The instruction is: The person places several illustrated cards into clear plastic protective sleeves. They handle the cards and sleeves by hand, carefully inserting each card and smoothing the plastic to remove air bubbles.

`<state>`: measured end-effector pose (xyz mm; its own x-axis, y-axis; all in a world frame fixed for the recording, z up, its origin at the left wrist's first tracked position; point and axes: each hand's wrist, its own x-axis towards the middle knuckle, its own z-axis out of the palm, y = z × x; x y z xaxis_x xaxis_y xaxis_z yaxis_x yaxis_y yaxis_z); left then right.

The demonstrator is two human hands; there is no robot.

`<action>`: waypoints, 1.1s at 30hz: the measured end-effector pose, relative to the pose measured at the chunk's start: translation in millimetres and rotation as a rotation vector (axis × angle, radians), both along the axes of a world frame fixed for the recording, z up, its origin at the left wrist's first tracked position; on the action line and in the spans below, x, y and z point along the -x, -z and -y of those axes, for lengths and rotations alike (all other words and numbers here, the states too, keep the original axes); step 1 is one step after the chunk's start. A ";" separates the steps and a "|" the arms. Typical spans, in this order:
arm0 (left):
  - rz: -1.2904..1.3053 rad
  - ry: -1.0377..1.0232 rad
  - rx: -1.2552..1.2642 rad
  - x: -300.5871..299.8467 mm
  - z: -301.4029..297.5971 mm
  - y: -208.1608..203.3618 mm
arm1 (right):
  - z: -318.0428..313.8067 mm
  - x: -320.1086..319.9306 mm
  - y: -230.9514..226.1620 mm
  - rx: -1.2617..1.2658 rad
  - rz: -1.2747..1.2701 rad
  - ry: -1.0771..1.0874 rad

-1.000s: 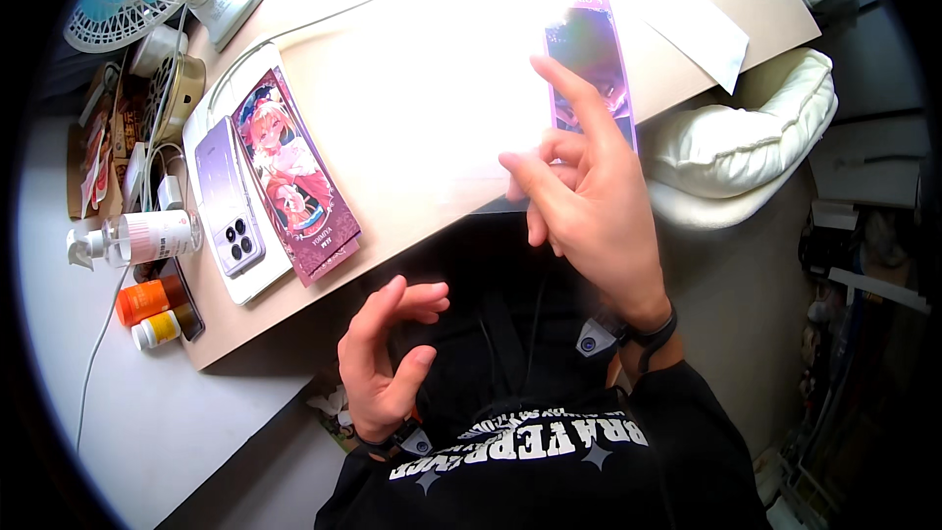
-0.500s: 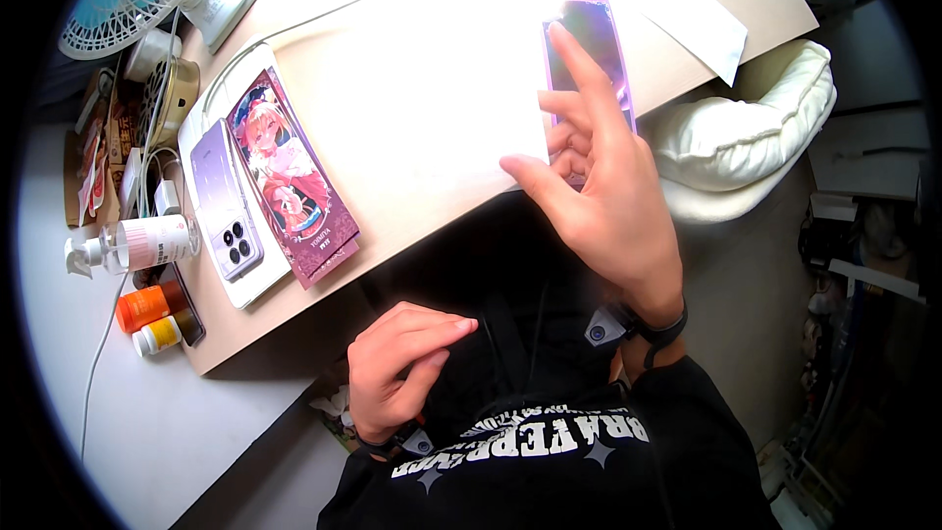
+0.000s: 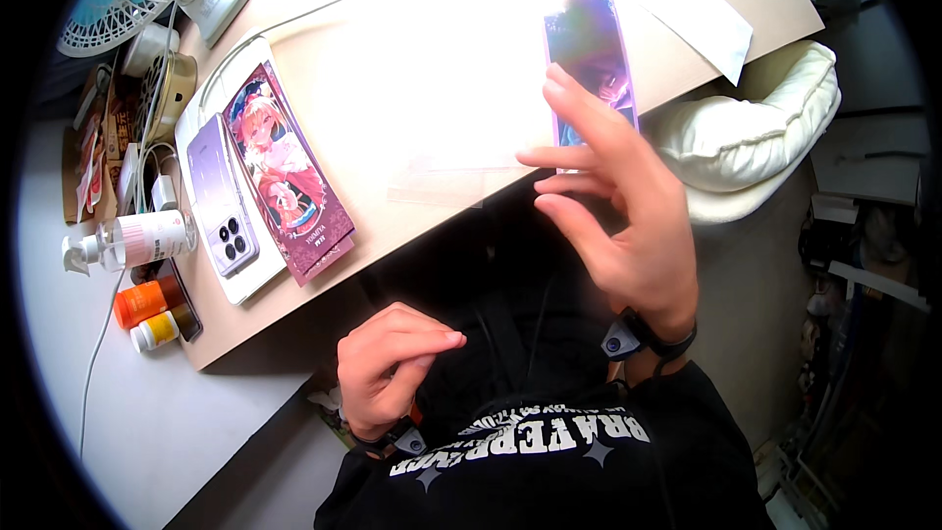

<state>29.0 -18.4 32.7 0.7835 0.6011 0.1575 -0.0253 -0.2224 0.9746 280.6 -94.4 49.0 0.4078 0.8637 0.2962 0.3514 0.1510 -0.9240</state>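
My right hand (image 3: pixel 638 226) hovers over the table's front edge, fingers apart and thumb spread, with nothing between them. Behind its fingertips lies a long purple illustrated card (image 3: pixel 594 49), partly covered by the hand and washed out by glare. My left hand (image 3: pixel 392 368) rests low in front of my body, its fingers pressed together and the thumb close beneath; nothing shows in it. Faint edges of a clear plastic sleeve (image 3: pixel 442 188) show on the table between the hands. Left of it, a stack of maroon illustrated cards (image 3: pixel 289 172) leans beside a lilac phone (image 3: pixel 224 201).
The phone lies on a white flat object (image 3: pixel 250 285). A fan (image 3: pixel 211 5), pump bottle (image 3: pixel 147 240), orange bottle (image 3: pixel 142 304) and yellow-labelled bottle (image 3: pixel 155 332) stand or lie at the left. A white sheet (image 3: pixel 711 29) and white cushion (image 3: pixel 756 128) are at the right.
My right hand has moved slightly down and right, its fingers curling a little. The plastic sleeve's edges now show on the table. My left hand has shifted slightly left.
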 end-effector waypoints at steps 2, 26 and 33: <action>-0.014 0.006 -0.029 -1.3 -0.6 -0.7 | 7.2 0.2 2.1 -0.021 -0.001 0.053; -0.114 -0.637 -0.195 18.8 -15.5 -8.6 | 68.8 -6.1 45.6 -0.328 -0.097 0.622; -0.367 -0.870 -0.209 39.3 -24.0 -3.2 | 49.5 -3.6 28.3 -0.450 -0.181 0.435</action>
<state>-10.3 5.6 35.9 0.0995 0.9819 0.1611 0.5279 -0.1893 0.8279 284.2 -143.9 20.7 0.7697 0.4156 0.4846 0.3129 0.4161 -0.8538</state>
